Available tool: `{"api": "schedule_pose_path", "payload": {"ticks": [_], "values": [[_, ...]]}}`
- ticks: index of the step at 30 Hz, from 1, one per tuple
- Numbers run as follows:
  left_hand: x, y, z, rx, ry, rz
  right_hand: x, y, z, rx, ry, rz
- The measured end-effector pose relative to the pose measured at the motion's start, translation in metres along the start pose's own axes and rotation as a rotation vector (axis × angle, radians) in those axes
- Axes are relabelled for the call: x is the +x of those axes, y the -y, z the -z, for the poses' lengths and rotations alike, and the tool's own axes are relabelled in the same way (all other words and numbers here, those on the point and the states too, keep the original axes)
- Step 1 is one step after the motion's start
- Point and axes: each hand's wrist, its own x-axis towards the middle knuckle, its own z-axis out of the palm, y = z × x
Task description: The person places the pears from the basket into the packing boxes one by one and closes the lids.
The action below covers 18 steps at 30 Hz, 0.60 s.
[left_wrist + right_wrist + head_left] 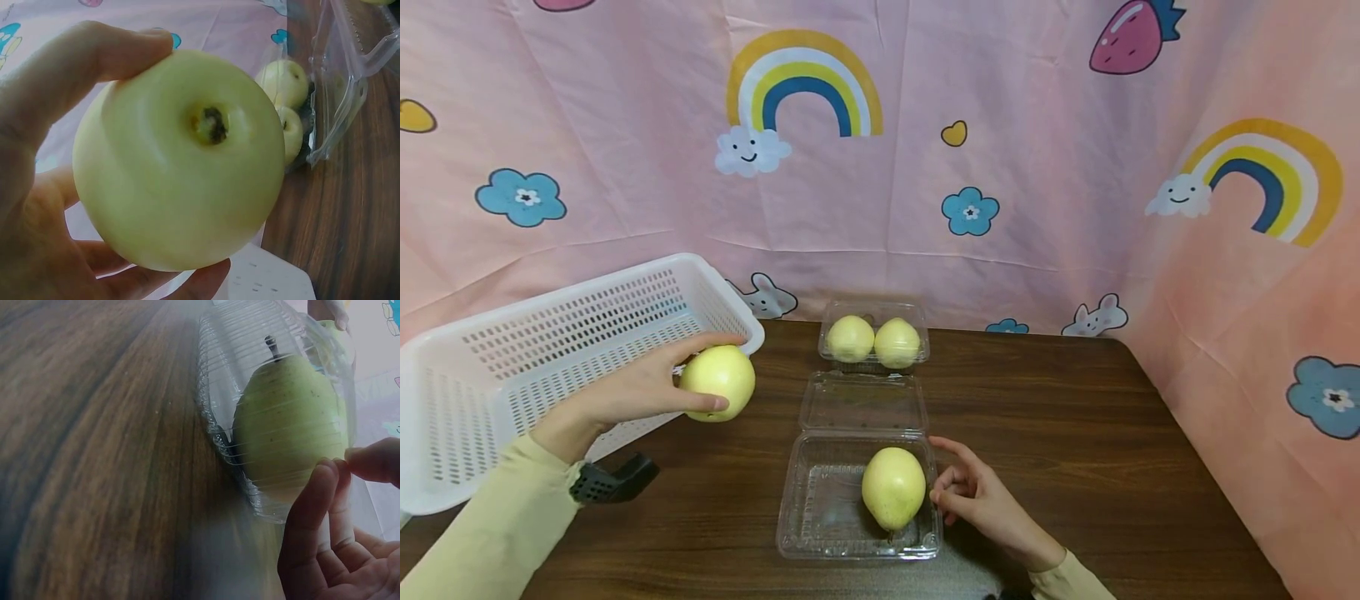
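Note:
My left hand grips a pale yellow-green pear between thumb and fingers, over the near right corner of the white basket. In the left wrist view the pear's dark-marked hollow faces the camera. A clear plastic clamshell box lies with its lid folded back, away from me. One pear rests in the right half of its base, stem towards me. My right hand is at the box's right side. Its thumb and fingertips pinch the rim beside that pear.
A white perforated basket stands at the left. Behind the opened box, a closed clear box holds two pears. The dark wood table meets a pink printed cloth at the back and right.

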Motion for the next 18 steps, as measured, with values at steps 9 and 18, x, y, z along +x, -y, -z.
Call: {"api": "schedule_pose_path", "payload": {"ticks": [9, 18], "values": [[0.005, -0.002, -0.014, -0.073, 0.029, -0.029, -0.001, 0.001, 0.0, 0.011, 0.003, -0.011], [0.012, -0.005, -0.03, -0.061, 0.043, -0.11, -0.001, 0.0, 0.0, 0.004, -0.006, -0.024]]}}
